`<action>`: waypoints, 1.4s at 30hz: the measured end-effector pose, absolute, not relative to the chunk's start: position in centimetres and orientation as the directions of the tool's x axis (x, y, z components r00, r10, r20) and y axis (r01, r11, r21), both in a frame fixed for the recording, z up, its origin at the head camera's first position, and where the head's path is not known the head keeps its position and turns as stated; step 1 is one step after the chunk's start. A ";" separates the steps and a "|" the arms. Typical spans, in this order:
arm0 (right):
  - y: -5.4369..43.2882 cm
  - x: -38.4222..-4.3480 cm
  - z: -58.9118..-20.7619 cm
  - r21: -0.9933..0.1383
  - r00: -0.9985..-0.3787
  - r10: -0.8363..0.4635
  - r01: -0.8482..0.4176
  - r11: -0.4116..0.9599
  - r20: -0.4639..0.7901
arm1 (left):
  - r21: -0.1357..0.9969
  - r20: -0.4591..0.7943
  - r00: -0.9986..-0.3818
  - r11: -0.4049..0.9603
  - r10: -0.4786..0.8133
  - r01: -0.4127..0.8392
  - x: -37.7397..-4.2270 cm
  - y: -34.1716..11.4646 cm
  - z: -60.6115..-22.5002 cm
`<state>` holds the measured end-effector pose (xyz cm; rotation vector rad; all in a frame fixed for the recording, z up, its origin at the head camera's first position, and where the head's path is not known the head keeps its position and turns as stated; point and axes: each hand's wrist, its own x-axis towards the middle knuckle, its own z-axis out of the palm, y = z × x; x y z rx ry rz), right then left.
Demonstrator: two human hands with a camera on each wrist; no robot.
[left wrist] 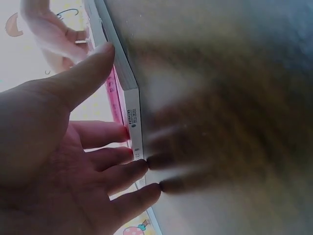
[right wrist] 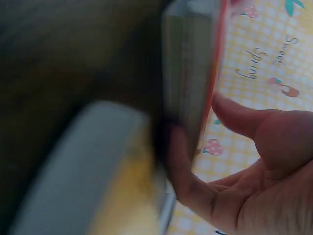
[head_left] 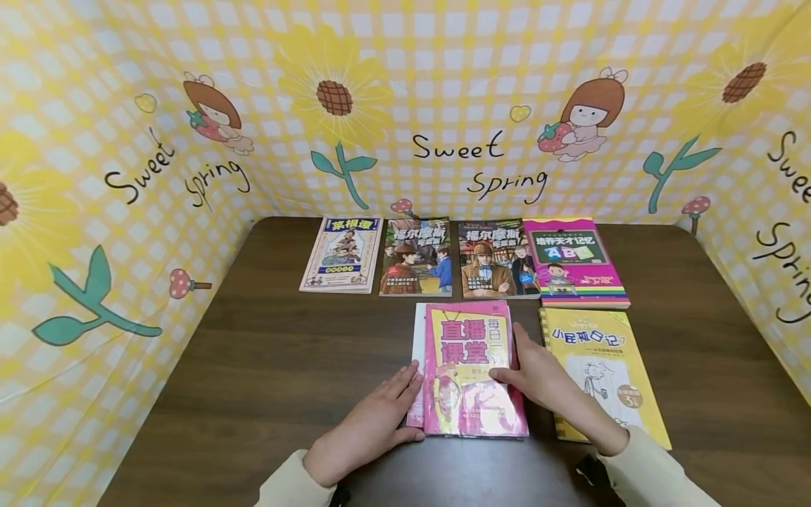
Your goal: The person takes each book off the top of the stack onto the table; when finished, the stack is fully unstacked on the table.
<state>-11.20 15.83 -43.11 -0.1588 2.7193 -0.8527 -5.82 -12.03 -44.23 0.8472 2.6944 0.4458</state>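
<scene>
A pink book (head_left: 472,394) with a glossy cover lies on top of another book (head_left: 417,394), whose pale edge sticks out on the left. My right hand (head_left: 545,373) grips the right side of this pile, its thumb on the pink cover. In the right wrist view the fingers of the right hand (right wrist: 254,171) bend round the page edges, partly blurred. Along the spine side rests my left hand (head_left: 374,422). The left wrist view shows the fingertips of the left hand (left wrist: 73,132) touching the spine (left wrist: 133,117), the thumb near the lower corner.
A yellow book (head_left: 605,380) lies right of the pile, under the right forearm in the head view. Behind stand in a row a cream book (head_left: 342,255), two detective-cover books (head_left: 415,257) and a magenta book (head_left: 573,262). Checked cloth (head_left: 405,105) walls the brown table (head_left: 304,352).
</scene>
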 end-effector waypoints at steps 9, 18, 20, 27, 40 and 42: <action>16.3 -11.9 -43.9 -0.678 -0.946 -0.191 0.040 0.734 -0.263 | 0.275 -0.114 -0.820 0.811 0.561 0.517 -5.4 -12.5 -43.8; 19.2 -11.4 -42.3 -0.882 -0.966 -0.220 0.015 0.471 -0.134 | 0.276 -0.089 -0.840 0.823 0.536 0.496 -4.9 -14.2 -43.4; 20.2 -11.1 -41.5 -0.893 -0.972 -0.205 0.015 0.449 -0.119 | 0.291 -0.086 -0.845 0.824 0.529 0.486 -4.8 -14.7 -43.4; 23.3 -10.0 -40.3 -0.847 -0.992 -0.115 -0.016 0.532 -0.053 | 0.322 -0.103 -0.862 0.837 0.496 0.443 -4.6 -16.4 -43.2; 22.1 -10.1 -43.3 -0.779 -0.988 -0.123 -0.004 0.626 -0.094 | 0.373 -0.162 -0.895 0.865 0.416 0.335 -4.7 -18.9 -43.1; 21.7 -10.4 -43.5 -0.741 -0.987 -0.122 -0.008 0.671 -0.100 | 0.386 -0.178 -0.902 0.871 0.394 0.304 -4.8 -19.3 -43.0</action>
